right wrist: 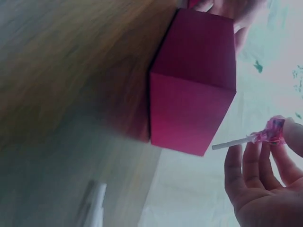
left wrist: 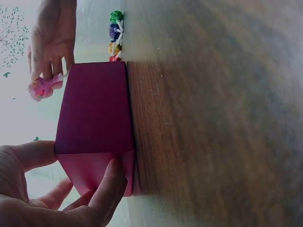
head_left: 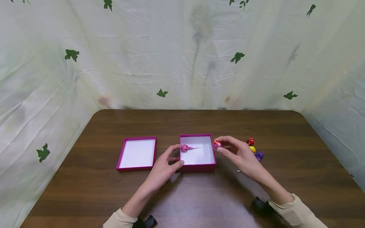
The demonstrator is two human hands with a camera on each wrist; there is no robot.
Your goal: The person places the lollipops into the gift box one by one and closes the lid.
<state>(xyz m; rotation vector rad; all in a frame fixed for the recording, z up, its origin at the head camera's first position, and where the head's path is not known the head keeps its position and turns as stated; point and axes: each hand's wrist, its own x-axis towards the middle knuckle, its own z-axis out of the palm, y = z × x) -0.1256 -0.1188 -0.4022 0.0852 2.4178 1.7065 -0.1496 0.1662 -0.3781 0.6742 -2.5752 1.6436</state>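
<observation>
Bright, even light in the head view, soft sheen on the table (head_left: 182,202) at lower centre, edges bowed, both wrist views hazy, blurred, washed out

I see a dark wooden bench (head_left: 114,196) with rounded far corners, enclosed by a wrinkled pale curtain (head_left: 159,57) printed with green leaves.

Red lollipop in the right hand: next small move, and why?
Probably carry the red lollipop leftward over the box wall and lay it beside the pink lollipop already inside. The right hand pinches it just outside the rim; the left hand steadies the box.
</observation>
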